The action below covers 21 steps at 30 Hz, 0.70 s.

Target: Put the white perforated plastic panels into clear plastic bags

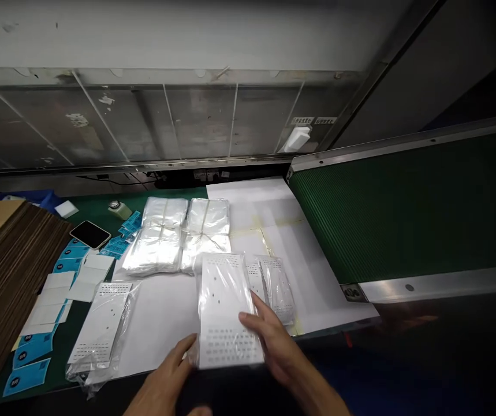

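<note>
A white panel with rows of small dark slots, inside a clear plastic bag (226, 306), is raised over the front edge of the table. My right hand (276, 341) grips its right side, thumb on top and fingers underneath. At the lower left edge, my left hand (167, 375) has its curled fingers against the loose plastic, with the thumb lower down. Behind the held panel, to the right, lie more bagged panels (279, 289). Another bagged panel (100, 323) rests at the left of the table.
Two tied bundles of clear bags (161, 237) lie behind. To the left are blue cards (26, 375), folded white papers (52, 300), a phone (90, 234), a small bottle (120, 210) and stacked cardboard (14, 277). A green conveyor belt (421, 214) runs at the right.
</note>
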Each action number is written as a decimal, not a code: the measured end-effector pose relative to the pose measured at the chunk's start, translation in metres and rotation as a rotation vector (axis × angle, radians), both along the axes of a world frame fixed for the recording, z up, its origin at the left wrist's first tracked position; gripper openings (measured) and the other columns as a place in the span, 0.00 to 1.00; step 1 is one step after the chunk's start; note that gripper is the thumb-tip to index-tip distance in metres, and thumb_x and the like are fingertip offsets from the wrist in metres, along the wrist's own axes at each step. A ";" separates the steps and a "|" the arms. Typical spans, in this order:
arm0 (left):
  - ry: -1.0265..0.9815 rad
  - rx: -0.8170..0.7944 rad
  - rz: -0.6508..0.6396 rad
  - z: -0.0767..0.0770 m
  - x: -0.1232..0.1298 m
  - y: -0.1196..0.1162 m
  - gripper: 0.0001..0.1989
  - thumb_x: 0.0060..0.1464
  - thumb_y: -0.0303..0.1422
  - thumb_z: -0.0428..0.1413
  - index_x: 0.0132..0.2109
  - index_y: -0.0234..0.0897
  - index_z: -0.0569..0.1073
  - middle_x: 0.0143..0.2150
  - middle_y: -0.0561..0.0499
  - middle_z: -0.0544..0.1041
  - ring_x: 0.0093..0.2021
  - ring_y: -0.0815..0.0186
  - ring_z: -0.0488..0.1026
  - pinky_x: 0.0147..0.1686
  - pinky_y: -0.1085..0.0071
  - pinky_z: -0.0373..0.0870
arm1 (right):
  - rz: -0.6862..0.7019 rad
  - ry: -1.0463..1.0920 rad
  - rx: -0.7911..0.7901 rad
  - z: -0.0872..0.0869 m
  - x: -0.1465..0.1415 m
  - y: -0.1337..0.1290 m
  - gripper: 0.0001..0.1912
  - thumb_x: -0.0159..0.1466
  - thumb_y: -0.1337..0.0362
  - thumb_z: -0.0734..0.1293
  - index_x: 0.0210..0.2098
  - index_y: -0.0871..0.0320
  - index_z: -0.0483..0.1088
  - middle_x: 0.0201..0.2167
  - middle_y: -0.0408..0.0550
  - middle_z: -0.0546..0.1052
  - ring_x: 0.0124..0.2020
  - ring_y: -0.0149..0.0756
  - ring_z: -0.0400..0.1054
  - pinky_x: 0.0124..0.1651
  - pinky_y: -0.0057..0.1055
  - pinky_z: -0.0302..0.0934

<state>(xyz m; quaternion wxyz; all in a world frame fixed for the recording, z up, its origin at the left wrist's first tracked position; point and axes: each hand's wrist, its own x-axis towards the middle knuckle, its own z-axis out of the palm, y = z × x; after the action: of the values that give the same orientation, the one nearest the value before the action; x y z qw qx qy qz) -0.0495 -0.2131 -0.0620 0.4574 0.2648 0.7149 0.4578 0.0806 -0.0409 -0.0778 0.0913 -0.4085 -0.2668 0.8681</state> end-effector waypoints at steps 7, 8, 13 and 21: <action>-0.505 -0.002 -0.104 -0.043 0.037 0.090 0.26 0.53 0.49 0.53 0.51 0.33 0.72 0.47 0.40 0.76 0.49 0.50 0.70 0.52 0.57 0.63 | -0.173 -0.056 0.190 -0.018 0.064 0.014 0.35 0.54 0.60 0.71 0.60 0.56 0.59 0.51 0.53 0.73 0.51 0.46 0.68 0.53 0.41 0.60; -0.365 0.011 -0.168 -0.052 0.048 0.106 0.24 0.54 0.48 0.53 0.51 0.35 0.72 0.48 0.41 0.75 0.50 0.52 0.69 0.52 0.60 0.64 | -0.194 -0.116 0.232 -0.026 0.073 0.030 0.32 0.55 0.58 0.71 0.57 0.57 0.62 0.49 0.53 0.74 0.49 0.45 0.69 0.51 0.40 0.61; 0.052 -0.049 -0.410 -0.090 0.092 0.172 0.24 0.52 0.51 0.51 0.46 0.38 0.75 0.49 0.40 0.71 0.42 0.51 0.71 0.45 0.59 0.66 | -0.197 -0.361 0.346 -0.083 0.105 0.118 0.26 0.55 0.47 0.68 0.42 0.63 0.72 0.35 0.53 0.79 0.38 0.44 0.72 0.43 0.36 0.64; -0.200 -0.190 -0.010 -0.104 0.105 0.198 0.26 0.55 0.46 0.51 0.55 0.33 0.67 0.59 0.38 0.64 0.57 0.51 0.64 0.56 0.60 0.58 | -0.079 -0.520 0.425 -0.157 0.124 0.148 0.29 0.50 0.42 0.68 0.37 0.63 0.73 0.31 0.49 0.79 0.39 0.46 0.70 0.39 0.33 0.63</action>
<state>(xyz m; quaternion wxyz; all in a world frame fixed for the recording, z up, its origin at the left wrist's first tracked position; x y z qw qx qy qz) 0.0558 -0.0155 -0.1664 0.5517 0.1770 0.7047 0.4096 0.2050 0.1073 -0.2345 0.1368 -0.5982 -0.4400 0.6557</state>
